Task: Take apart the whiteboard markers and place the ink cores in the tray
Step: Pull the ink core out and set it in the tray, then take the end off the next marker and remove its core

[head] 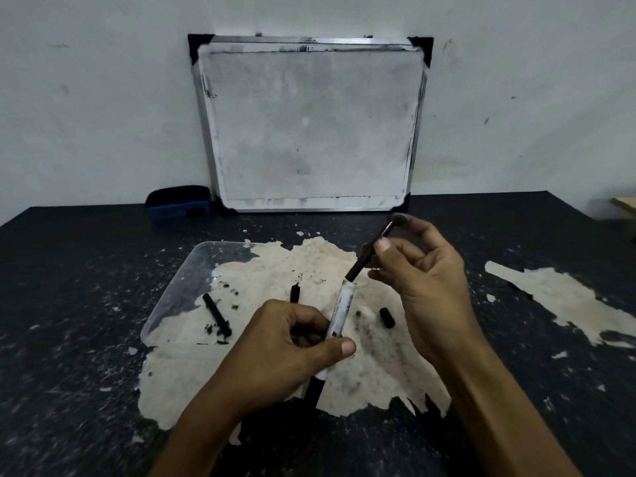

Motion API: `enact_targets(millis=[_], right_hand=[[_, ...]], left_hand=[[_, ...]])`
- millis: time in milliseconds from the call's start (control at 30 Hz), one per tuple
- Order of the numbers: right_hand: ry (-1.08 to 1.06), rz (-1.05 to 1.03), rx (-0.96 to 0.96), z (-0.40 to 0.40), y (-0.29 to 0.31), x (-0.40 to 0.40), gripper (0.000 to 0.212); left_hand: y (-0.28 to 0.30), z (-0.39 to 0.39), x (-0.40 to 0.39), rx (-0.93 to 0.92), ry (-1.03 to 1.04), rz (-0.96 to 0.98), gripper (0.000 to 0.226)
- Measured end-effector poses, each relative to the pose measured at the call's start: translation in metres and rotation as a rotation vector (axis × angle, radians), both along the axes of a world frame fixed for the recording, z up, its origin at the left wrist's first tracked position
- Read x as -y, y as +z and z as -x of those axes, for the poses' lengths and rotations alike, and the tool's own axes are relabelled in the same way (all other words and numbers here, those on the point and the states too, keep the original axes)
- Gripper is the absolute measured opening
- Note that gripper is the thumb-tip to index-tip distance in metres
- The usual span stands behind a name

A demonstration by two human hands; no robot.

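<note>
Clear plastic forms the shallow rectangular tray (pixel 179 280) lying just beyond and left of the left hand (pixel 289 346); inside it rest a black cylindrical ink core (pixel 216 315) with dark smudges beside it and, closer to the left hand, a second short black piece (pixel 295 292) partly hidden by the knuckles. The left hand is clamped around a white tubular marker barrel (pixel 340 309), tilted with its open end up toward the right hand (pixel 423 287). That hand pinches a thin black ink core (pixel 364 258) between thumb and fingers, its lower end at the barrel's mouth. A small black cap (pixel 387 317) lies on the table below the right hand, outside the tray as far as can be told.
</note>
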State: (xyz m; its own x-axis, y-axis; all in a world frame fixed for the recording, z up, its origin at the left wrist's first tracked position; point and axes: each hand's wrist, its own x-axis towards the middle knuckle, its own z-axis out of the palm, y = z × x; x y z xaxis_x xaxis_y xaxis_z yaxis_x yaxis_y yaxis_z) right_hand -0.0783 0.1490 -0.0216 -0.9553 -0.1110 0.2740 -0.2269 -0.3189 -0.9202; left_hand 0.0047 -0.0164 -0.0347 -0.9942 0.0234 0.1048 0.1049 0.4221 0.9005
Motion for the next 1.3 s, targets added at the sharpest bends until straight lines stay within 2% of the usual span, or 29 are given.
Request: enact_targets(millis=[167, 433, 567, 667, 733, 933, 1000, 1067, 1133, 1233, 1300], right_hand=[[-0.021, -0.039, -0.098, -0.002, 0.002, -0.001, 0.031], [-0.021, -0.101, -0.153, -0.002, 0.001, -0.004, 0.027], [0.045, -0.228, -0.200, -0.005, 0.000, -0.003, 0.025], [0.058, -0.371, -0.277, -0.005, -0.003, 0.000, 0.009], [0.056, -0.456, -0.307, -0.006, -0.005, 0.002, 0.005], [0.000, -0.440, -0.276, -0.001, -0.005, -0.006, 0.007], [-0.150, -0.628, -0.296, 0.006, -0.007, -0.016, 0.007], [-0.299, -0.999, -0.324, 0.011, -0.010, -0.027, 0.005], [-0.333, -1.249, -0.264, 0.012, -0.012, -0.033, 0.010], [-0.308, -1.382, -0.154, 0.009, -0.014, -0.032, 0.029], [-0.276, -1.447, -0.113, 0.009, -0.016, -0.027, 0.035]], left_hand=[[0.000, -0.001, -0.001, 0.027, -0.005, -0.005, 0.017], [0.002, -0.001, -0.002, 0.042, -0.044, -0.038, 0.020], [0.001, -0.001, -0.001, 0.026, -0.013, -0.059, 0.015], [0.000, 0.001, 0.001, 0.017, 0.014, -0.084, 0.009], [-0.001, 0.001, 0.003, 0.002, 0.033, -0.095, 0.008], [-0.003, 0.002, 0.004, -0.007, 0.058, -0.124, 0.008], [-0.004, 0.002, 0.004, 0.004, 0.054, -0.122, 0.010], [-0.005, 0.002, 0.003, 0.001, 0.051, -0.107, 0.012], [-0.007, 0.002, 0.003, 0.001, 0.044, -0.094, 0.013], [-0.009, 0.003, 0.001, 0.001, 0.035, -0.076, 0.014], [-0.010, 0.003, 0.000, 0.003, 0.029, -0.071, 0.012]])
